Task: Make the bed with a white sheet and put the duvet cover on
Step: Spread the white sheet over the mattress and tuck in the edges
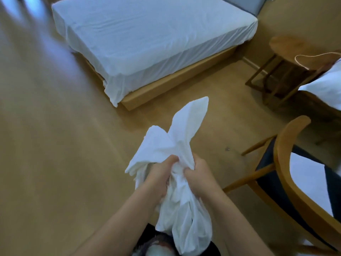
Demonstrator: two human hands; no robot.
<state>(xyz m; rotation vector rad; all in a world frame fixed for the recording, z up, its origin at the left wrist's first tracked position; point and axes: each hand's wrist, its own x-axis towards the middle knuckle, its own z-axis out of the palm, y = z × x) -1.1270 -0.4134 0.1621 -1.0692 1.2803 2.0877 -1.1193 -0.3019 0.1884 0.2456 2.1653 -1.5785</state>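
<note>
A bunched white duvet cover (181, 141) hangs in front of me over the wooden floor. My left hand (160, 174) grips a fold of it from the left. My right hand (199, 174) grips the cloth right beside it, and the rest of the fabric dangles below my wrists. Two loose corners stick up above my fists. Further away stands the bed (166, 84) on its low wooden base. A white sheet (147, 32) covers the mattress, with one corner drooping at the near left end.
A wooden armchair (287, 163) with a dark seat stands close on my right, holding white linen (310, 174). Behind it is a small wooden side table (287, 50) and more white bedding (326, 89). Bare wooden floor (55, 145) stretches to the left.
</note>
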